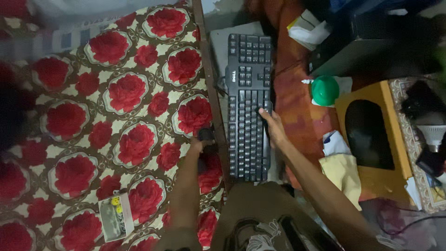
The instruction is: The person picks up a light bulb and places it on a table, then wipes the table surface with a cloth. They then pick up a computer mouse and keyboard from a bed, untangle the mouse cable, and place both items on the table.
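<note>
A black keyboard lies lengthwise on a grey board beside the bed edge. My right hand grips the keyboard's right side near its middle, thumb on the keys. My left hand rests at the bed's edge next to the keyboard's left side, closed around a small dark object that I cannot identify. The bed is covered with a sheet patterned with red roses.
A small clear box with yellow bits lies on the sheet at the lower left. To the right are a green round cap, a yellow cloth, an orange-brown wooden piece, a white lamp bulb and dark equipment.
</note>
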